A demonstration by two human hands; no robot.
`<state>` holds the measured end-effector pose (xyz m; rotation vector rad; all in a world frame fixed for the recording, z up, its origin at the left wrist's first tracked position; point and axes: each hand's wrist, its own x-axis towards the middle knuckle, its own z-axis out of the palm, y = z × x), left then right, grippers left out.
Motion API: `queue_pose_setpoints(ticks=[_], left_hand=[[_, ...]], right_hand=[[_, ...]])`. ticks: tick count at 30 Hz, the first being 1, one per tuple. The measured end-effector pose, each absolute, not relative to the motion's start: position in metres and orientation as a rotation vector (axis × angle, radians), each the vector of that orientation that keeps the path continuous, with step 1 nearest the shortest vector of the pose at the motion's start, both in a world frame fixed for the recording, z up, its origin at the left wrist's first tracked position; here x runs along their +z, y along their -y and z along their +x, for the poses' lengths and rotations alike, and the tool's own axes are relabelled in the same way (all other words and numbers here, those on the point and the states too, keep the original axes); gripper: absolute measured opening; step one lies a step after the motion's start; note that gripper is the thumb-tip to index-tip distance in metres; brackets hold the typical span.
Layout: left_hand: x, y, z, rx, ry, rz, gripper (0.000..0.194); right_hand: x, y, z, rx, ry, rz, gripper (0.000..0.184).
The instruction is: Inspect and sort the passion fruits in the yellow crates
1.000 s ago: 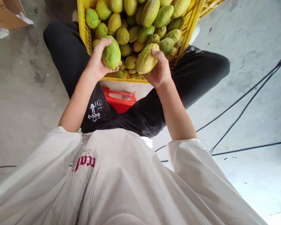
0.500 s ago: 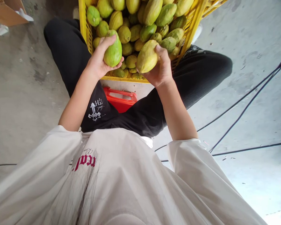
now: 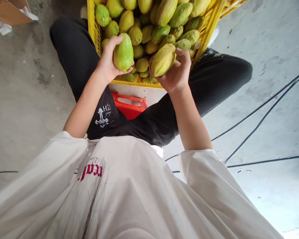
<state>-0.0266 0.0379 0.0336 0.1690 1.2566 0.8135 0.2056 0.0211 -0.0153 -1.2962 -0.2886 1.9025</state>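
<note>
A bright green papaya (image 3: pixel 123 53) is in my left hand (image 3: pixel 109 63), closed round it with the thumb on its upper side and fingertips under its lower right. My right hand (image 3: pixel 176 74) holds a yellower, ridged papaya (image 3: pixel 163 60) from below. The thumb of that hand lies by the fruit's right end, and its other fingers are mostly hidden beneath. Both hands are over the near part of a yellow plastic crate (image 3: pixel 139 84), which holds many green and yellow papayas (image 3: pixel 147 34).
My legs in black trousers (image 3: pixel 72 59) spread either side of the crate. Between them is a red plastic object with a handle (image 3: pixel 133 108). Black cables (image 3: pixel 261 121) cross the concrete floor (image 3: pixel 269 93) at right. An opened cardboard box (image 3: pixel 10 11) stands at upper left.
The yellowish papaya has turned in my right hand, and its ridged side shows again. The green papaya has turned a little in my left hand. The whole view has shifted slightly.
</note>
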Motion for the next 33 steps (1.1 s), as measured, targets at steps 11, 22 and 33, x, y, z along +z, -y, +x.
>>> queue_pose_setpoints(ticks=[11, 22, 33], left_hand=[[0.013, -0.040, -0.022, 0.771, -1.363, 0.189, 0.029], [0.018, -0.068, -0.008, 0.731, -1.334, 0.309, 0.030], [0.016, -0.062, 0.022, 0.804, -1.313, 0.300, 0.030]], right_hand=[[-0.032, -0.026, 0.203, 1.968, 0.176, -1.328, 0.047], [-0.028, -0.031, 0.200, 1.898, 0.174, -1.324, 0.030], [-0.023, -0.026, 0.187, 1.897, 0.165, -1.279, 0.037]])
